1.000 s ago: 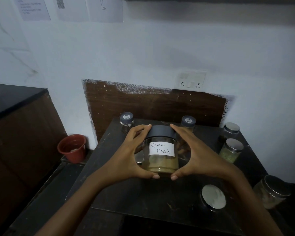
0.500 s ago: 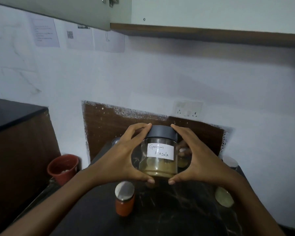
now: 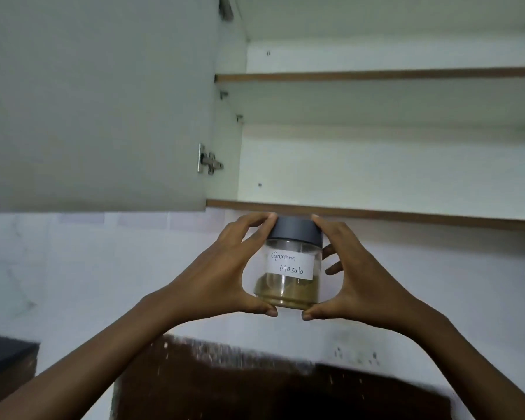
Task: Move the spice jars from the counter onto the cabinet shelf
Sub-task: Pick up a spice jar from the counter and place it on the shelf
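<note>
Head view: white wall (image 3: 73, 268), rough brown board (image 3: 225, 374) low on it, dark countertop corner (image 3: 3, 356) far left. Pale grey cabinet door (image 3: 97, 101) swung open at left, on steel hinge (image 3: 209, 160). Brown-edged lower cabinet shelf (image 3: 376, 214) just above clear glass jar with dark grey lid and "Garam Masala" label (image 3: 288, 268). Jar upright in air. Left hand (image 3: 222, 277) and right hand (image 3: 355, 274) curl round jar sides, thumbs under base. Upper shelf (image 3: 376, 74) well above.
</note>
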